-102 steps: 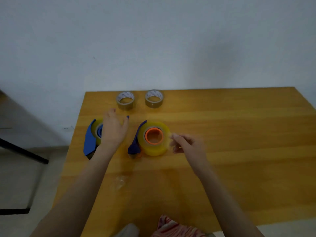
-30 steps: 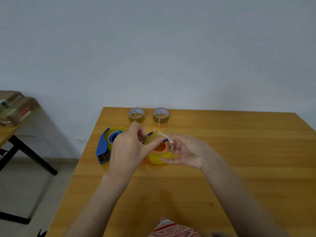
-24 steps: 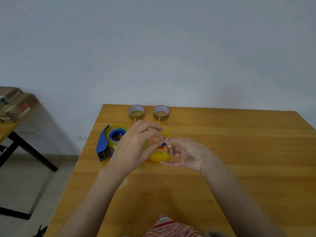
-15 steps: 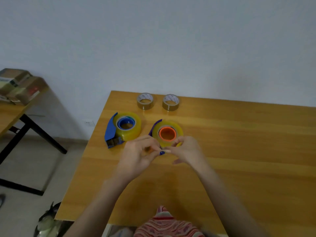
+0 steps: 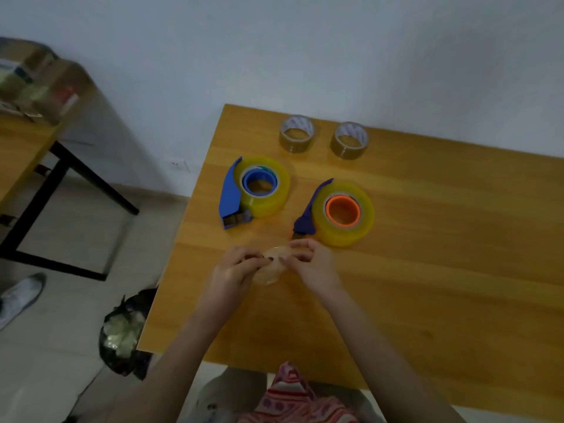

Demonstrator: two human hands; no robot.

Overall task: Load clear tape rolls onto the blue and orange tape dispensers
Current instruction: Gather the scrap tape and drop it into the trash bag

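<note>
Two dispensers lie on the wooden table [image 5: 457, 270]. The blue dispenser [image 5: 231, 193] carries a clear yellowish tape roll [image 5: 273, 193] on its blue hub. To its right, the orange-hubbed dispenser [image 5: 341, 210] with a dark blue handle carries another clear roll [image 5: 363, 221]. In front of them my left hand [image 5: 235, 274] and my right hand [image 5: 311, 264] meet, both pinching a crumpled scrap of clear tape [image 5: 271, 270] just above the table. Neither hand touches a dispenser.
Two brown tape rolls [image 5: 296, 134] [image 5: 349, 141] stand at the table's back edge. A black bag [image 5: 125, 334] sits on the floor by the left edge. Another table [image 5: 27, 141] with boxes stands at far left. A shoe [image 5: 18, 297] is on the floor.
My hands drew back from the orange-hubbed dispenser toward me, carrying a piece of clear tape pulled off its roll. The view tilted down and left.
</note>
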